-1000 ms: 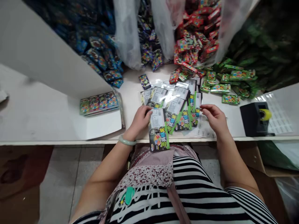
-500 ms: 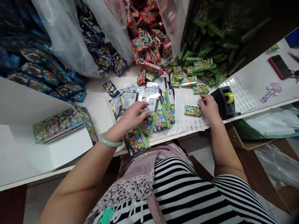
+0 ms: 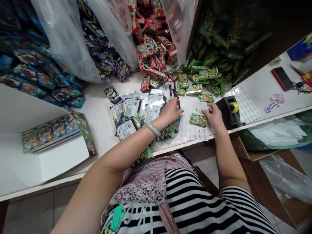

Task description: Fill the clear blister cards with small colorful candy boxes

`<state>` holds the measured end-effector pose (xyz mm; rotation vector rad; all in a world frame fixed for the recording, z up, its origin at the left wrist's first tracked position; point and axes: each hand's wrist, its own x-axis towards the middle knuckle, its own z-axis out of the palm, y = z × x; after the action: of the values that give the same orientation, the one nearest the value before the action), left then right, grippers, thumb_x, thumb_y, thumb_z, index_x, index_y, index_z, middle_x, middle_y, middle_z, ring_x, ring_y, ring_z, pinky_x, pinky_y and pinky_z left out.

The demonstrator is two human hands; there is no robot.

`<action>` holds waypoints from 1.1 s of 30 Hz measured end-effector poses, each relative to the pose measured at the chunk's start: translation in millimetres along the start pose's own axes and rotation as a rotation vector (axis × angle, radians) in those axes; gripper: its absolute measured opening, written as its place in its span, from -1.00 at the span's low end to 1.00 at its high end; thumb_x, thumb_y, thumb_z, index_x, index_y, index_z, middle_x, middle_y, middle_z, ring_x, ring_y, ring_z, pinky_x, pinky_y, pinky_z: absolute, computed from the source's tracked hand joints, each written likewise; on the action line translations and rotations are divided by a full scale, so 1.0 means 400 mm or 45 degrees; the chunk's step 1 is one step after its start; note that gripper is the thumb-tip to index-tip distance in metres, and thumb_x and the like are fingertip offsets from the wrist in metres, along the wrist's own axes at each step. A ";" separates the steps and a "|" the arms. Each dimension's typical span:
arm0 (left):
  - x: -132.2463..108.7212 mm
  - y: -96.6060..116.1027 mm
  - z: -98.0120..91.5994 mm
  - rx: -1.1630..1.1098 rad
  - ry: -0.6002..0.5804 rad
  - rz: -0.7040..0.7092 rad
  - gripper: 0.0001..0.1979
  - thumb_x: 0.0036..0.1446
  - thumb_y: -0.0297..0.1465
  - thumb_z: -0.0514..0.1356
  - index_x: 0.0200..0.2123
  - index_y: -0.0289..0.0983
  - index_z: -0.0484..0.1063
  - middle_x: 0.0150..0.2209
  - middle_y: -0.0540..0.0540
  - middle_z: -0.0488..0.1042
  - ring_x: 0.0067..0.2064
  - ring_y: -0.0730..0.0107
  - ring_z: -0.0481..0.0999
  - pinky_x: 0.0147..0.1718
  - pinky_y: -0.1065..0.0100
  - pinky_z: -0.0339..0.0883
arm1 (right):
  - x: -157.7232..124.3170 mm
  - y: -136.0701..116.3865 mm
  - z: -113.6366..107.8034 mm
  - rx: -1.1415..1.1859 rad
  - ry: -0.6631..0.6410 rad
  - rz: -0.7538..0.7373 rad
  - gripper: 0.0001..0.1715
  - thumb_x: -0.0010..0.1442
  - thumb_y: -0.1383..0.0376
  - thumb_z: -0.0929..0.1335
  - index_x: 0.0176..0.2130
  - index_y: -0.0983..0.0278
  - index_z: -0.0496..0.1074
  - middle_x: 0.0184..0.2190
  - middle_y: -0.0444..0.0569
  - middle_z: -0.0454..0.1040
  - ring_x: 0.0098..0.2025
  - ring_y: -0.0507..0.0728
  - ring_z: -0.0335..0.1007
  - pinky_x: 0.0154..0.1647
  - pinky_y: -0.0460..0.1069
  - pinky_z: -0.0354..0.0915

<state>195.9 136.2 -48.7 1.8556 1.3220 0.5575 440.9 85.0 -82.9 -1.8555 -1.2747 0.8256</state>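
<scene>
A small green candy box (image 3: 198, 120) lies on a white sheet of round stickers (image 3: 192, 134) near the counter's front edge. My left hand (image 3: 171, 112) has its fingers apart and is empty, over the right side of the printed black-and-green bags (image 3: 153, 112), just left of the sheet. A pale green bangle (image 3: 152, 129) circles that wrist. My right hand (image 3: 213, 115) is at the sheet's right edge beside the box, fingers curled together. Whatever may be between those fingertips is too small to make out.
Heaps of green boxes (image 3: 207, 74), red boxes (image 3: 156, 48) and purple boxes (image 3: 107, 58) lie at the back. A black tape dispenser (image 3: 227, 113) stands right of my right hand. Further right lie a phone (image 3: 282, 78) and scissors (image 3: 304, 76). A display box (image 3: 52, 131) is at left.
My left hand has moved right, from the middle of the bags to beside the sticker sheet. The right hand stays by the green box, its fingers curled closer. The view has shifted slightly.
</scene>
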 end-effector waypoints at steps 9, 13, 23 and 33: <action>0.004 -0.011 0.065 -0.630 0.250 -0.140 -0.73 0.02 -0.55 0.26 -0.39 -0.20 0.17 -0.43 0.11 0.26 -0.38 0.47 0.30 -0.28 0.39 0.22 | -0.026 0.012 0.014 0.542 0.030 0.077 -0.24 -0.15 0.11 0.51 0.00 0.12 0.19 -0.45 -0.28 0.47 -0.47 0.06 0.39 -0.40 -0.05 0.31; -0.006 -0.005 0.059 -0.615 0.255 -0.117 -0.83 0.05 -0.60 0.18 -0.45 -0.24 0.28 -0.44 0.07 0.34 -0.35 0.45 0.34 -0.26 0.39 0.26 | -0.030 0.018 0.025 0.512 0.154 0.034 -0.48 -0.07 0.11 0.45 -0.16 0.11 0.18 -0.42 -0.25 0.40 -0.46 0.03 0.36 -0.45 -0.07 0.28; -0.002 -0.006 0.054 -0.773 0.104 -0.212 -0.71 0.03 -0.57 0.22 -0.15 -0.28 0.55 -0.17 -0.07 0.56 -0.19 0.35 0.50 -0.11 0.29 0.39 | -0.014 0.021 0.010 0.546 0.025 0.065 -0.58 -0.12 0.12 0.49 -0.22 0.20 0.53 -0.35 -0.10 0.54 -0.31 0.11 0.45 -0.24 0.05 0.43; -0.014 -0.011 0.045 -0.278 0.094 -0.016 -0.91 0.12 -0.48 0.24 -0.29 -0.27 0.56 -0.26 -0.08 0.48 -0.12 0.24 0.46 0.03 0.19 0.34 | -0.035 0.011 -0.010 0.355 -0.053 -0.006 -0.63 -0.07 0.09 0.49 -0.26 0.22 0.58 -0.39 -0.09 0.55 -0.36 0.11 0.41 -0.25 0.07 0.41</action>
<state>204.1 125.7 -62.5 1.6618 1.2654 0.7395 442.1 69.9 -83.0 -1.6203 -1.1255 0.9902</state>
